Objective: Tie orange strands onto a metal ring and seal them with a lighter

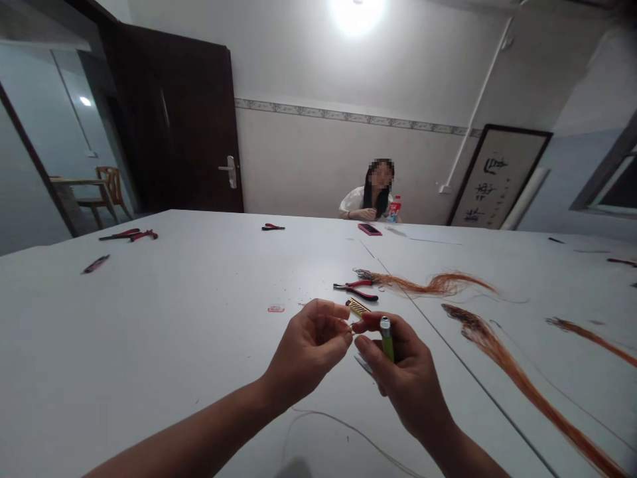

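My left hand (316, 342) is closed in a pinch at the middle of the view, on something too small to make out. Right beside it, my right hand (398, 365) has its fingers wrapped round a green lighter (387, 340) with a metal top, which points upward. The fingertips of both hands nearly meet. A thin pointed metal piece (365, 364) shows under my right hand. Just beyond the fingers lies a gold patterned item (357, 306), partly hidden. Behind it are red-handled pliers (359, 289), with their handles apart.
Bundles of orange-brown strands (428, 288) lie at the right of the white table (149, 345). More pliers (134, 235) rest at the far left. A pink-edged phone (369, 230) and a red-labelled bottle (395, 209) are near a seated person (378, 192) across the table.
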Demonstrator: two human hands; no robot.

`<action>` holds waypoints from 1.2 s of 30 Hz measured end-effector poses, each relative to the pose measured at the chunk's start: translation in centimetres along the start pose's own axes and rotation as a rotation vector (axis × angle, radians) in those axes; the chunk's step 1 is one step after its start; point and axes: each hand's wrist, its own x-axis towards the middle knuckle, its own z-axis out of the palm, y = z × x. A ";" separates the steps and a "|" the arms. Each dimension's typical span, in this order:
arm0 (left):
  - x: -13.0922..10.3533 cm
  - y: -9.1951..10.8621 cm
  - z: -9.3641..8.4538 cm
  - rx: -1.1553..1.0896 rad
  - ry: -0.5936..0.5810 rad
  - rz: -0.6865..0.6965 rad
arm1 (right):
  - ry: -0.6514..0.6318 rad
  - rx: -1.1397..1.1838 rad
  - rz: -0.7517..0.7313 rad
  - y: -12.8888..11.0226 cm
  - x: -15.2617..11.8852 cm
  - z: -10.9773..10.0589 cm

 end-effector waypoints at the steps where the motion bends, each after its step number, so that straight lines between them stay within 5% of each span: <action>1: 0.0 -0.1 0.0 0.004 -0.006 -0.004 | 0.005 -0.014 0.007 0.1 0.0 0.1; 13: 0.1 -0.6 -0.3 0.039 0.001 -0.036 | -0.041 -0.110 0.005 1.4 0.0 0.0; 21: 0.2 -0.7 -0.6 0.029 0.058 -0.064 | -0.061 0.044 0.236 2.4 0.1 -0.1; 36: 0.0 -2.3 -0.1 0.049 -0.020 -0.110 | -0.047 -0.027 0.104 2.3 -0.3 -0.2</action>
